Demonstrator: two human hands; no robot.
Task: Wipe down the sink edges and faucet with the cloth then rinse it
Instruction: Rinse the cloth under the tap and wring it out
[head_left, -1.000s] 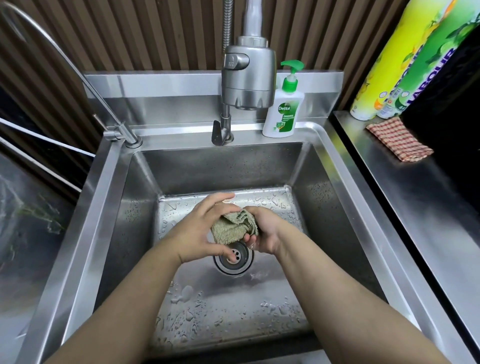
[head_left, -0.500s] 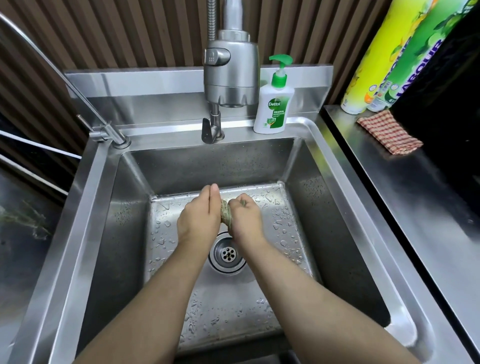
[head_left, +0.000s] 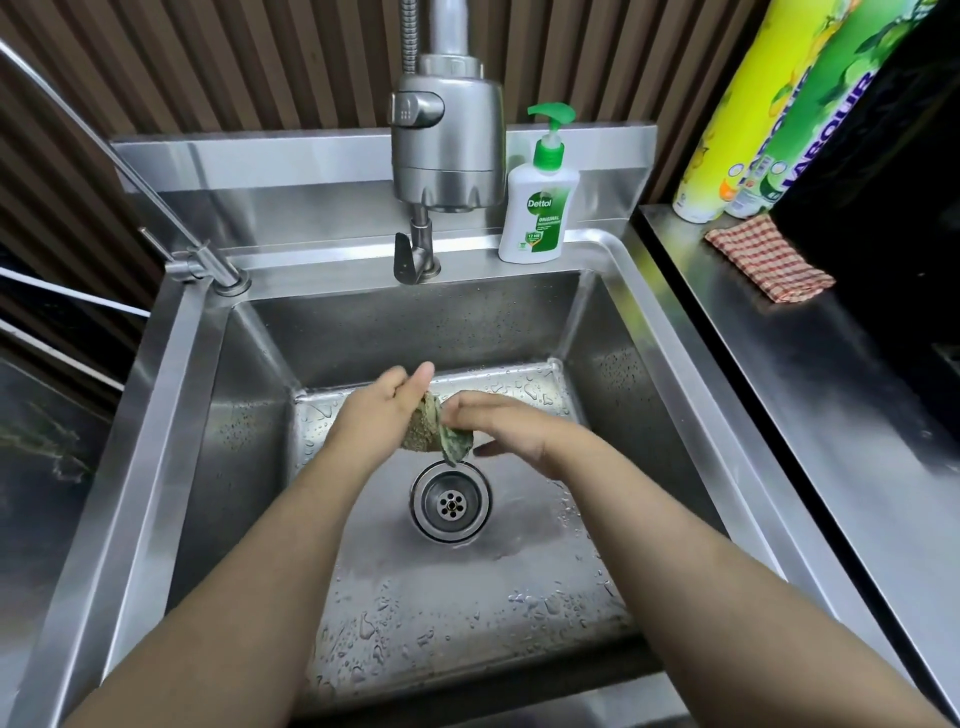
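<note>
A wet greenish cloth (head_left: 434, 432) is bunched between my two hands, low inside the steel sink (head_left: 171, 395) and just above the drain (head_left: 450, 501). My left hand (head_left: 376, 415) grips its left side with the thumb raised. My right hand (head_left: 501, 422) pinches the cloth's right side, and a corner hangs down toward the drain. The large grey faucet head (head_left: 447, 145) hangs over the back of the basin with no water running. Its lever (head_left: 405, 257) stands on the rear ledge. Water drops cover the basin floor.
A Dettol soap pump bottle (head_left: 537, 208) stands on the rear ledge right of the faucet. A thin second tap (head_left: 208, 265) sits at the back left corner. On the right counter (head_left: 831, 415) lie a red checked cloth (head_left: 769, 260) and two tall spray cans (head_left: 753, 114).
My hands twisted the cloth between them and have now drawn slightly apart; the cloth shows more, with a corner hanging. The view shifted a little.
</note>
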